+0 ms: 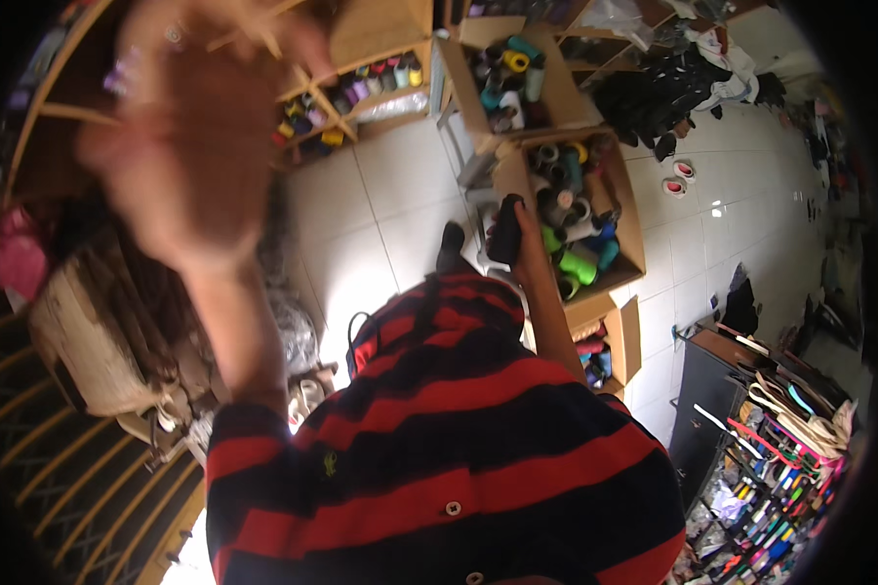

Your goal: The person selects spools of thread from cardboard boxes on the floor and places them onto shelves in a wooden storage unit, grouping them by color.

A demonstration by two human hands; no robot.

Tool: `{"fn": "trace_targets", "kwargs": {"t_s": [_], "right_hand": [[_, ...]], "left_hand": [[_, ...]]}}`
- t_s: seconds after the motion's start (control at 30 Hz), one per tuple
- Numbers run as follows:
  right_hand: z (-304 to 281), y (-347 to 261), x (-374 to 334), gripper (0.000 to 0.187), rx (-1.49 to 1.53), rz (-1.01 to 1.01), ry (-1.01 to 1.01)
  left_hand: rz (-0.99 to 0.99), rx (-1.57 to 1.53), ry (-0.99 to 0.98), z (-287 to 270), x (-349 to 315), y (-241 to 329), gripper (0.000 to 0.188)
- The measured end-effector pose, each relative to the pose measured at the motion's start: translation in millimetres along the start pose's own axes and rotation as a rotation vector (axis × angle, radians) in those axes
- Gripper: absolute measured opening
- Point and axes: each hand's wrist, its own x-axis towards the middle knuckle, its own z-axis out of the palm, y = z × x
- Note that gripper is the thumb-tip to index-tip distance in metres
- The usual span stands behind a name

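My left hand is raised high and close to the view, in front of the wooden shelves at the upper left. Motion smears its fingers, so whether they hold anything does not show. Lower down, my right hand is wrapped round a black thread spool. It hangs beside an open cardboard box filled with thread cones of green, blue, grey and brown, among them a bright green cone.
A second cardboard box of spools stands beyond the first, and a third box sits nearer me. More spools line a shelf compartment. A brown bundle lies at left. Dark cloth and pink-and-white slippers lie on the tiled floor.
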Motion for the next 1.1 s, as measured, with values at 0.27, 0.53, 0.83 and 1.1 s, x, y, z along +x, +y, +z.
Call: {"fn": "trace_targets", "kwargs": {"t_s": [0.27,0.53,0.83,1.1], "right_hand": [[100,-74,48,0.052,-0.329,-0.212,-0.264],[-22,-58,125,0.039,-1.177,-0.835,0.321],[-91,-76,89,0.046,-1.094,-0.422,0.508],[-182,-69,85,0.050,-0.807,-0.346,0.936]], "left_hand": [[-1.045,0.150,-0.110,62,-54,-193,0.040],[-1.230,0.026,-0.159,84,-61,-261,0.051],[-0.973,0.005,-0.662,210,-84,-356,0.064],[-0.639,0.536,-0.731,233,-80,-395,0.048]]}}
